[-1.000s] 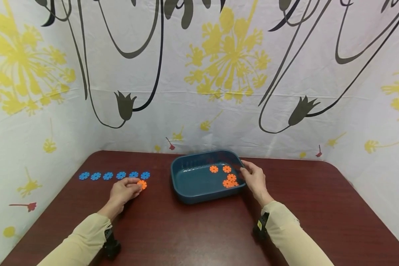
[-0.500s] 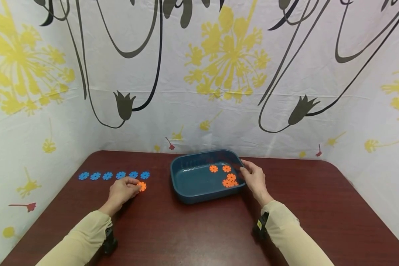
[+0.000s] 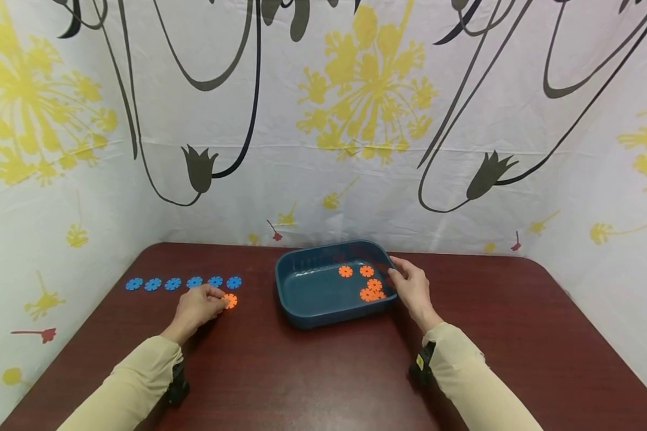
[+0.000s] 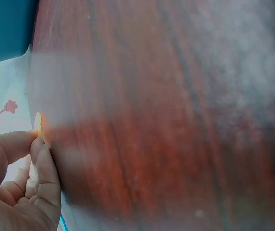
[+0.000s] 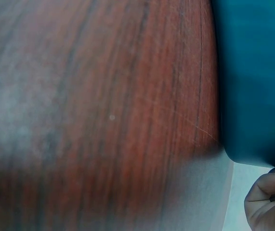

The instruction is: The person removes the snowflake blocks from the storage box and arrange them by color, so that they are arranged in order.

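Note:
My left hand (image 3: 196, 310) pinches an orange notched plastic disc (image 3: 230, 301) between thumb and fingers, just in front of the right end of a row of blue discs (image 3: 173, 284). In the left wrist view that disc (image 4: 38, 123) shows edge-on at the fingertips, close to the tabletop. Whether it touches the wood I cannot tell. My right hand (image 3: 414, 292) grips the right end of a dark teal tray (image 3: 307, 299). Inside the tray, several loose orange discs (image 3: 366, 271) lie toward its right side, some overlapping. The right wrist view shows curled fingers (image 5: 267, 190) below the tray's wall (image 5: 257, 96).
Everything stands on a dark red-brown wooden table (image 3: 313, 377) with rounded far corners. A white cloth (image 3: 302, 197) printed with yellow and grey flowers hangs close behind the table and along both sides. A dark device (image 3: 423, 365) is strapped to each wrist.
My left hand has shifted slightly to the left and nearer to me with the orange disc still pinched. My right hand and the tray have stayed in place; the head view has tilted a little.

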`<state>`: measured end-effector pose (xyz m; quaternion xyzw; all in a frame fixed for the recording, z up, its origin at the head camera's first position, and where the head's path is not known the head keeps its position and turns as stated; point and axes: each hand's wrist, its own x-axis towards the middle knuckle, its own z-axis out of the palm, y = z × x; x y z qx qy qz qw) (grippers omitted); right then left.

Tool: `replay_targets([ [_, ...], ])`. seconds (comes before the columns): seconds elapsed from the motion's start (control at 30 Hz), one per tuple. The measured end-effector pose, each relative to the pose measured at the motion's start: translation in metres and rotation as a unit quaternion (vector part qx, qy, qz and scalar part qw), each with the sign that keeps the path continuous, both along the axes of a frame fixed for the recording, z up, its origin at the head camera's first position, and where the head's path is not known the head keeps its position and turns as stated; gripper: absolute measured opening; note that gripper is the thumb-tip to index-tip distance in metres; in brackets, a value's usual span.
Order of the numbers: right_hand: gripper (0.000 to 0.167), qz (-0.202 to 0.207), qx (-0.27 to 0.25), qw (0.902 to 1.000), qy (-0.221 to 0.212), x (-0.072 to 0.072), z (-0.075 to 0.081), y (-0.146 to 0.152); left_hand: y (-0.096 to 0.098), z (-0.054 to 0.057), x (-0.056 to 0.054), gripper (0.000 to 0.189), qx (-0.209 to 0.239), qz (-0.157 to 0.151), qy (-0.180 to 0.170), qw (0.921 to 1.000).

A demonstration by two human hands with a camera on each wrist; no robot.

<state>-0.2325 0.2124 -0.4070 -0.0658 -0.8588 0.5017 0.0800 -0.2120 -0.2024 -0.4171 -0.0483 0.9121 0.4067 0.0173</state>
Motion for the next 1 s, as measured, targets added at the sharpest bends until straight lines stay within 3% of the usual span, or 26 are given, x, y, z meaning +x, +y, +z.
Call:
replay_targets([
  [0.5, 0.038, 0.002, -0.018, 0.9998, -0.003, -0.001, 0.000, -0.001, -0.001, -0.003, -0.003, 0.018, -0.015, -0.003, -0.001, 0.9999],
  [0.63, 0.038, 0.007, -0.024, 0.9997, -0.006, -0.002, 0.000, -0.001, -0.002, -0.002, -0.001, 0.023, 0.017, 0.000, 0.003, 0.9998],
  [0.77, 0.038, 0.005, -0.022, 0.9997, -0.004, -0.003, 0.000, 0.000, 0.007, 0.001, -0.002, 0.026, 0.047, 0.002, 0.037, 0.9982],
  [0.9, 0.037, 0.000, -0.019, 0.9998, -0.002, -0.002, 0.000, 0.000, 0.029, 0.007, -0.006, 0.028, 0.112, -0.009, 0.056, 0.9921],
  [1.0, 0.038, 0.004, -0.025, 0.9997, -0.003, -0.001, 0.000, 0.000, 0.053, 0.014, -0.007, 0.027, 0.165, -0.021, 0.049, 0.9849],
])
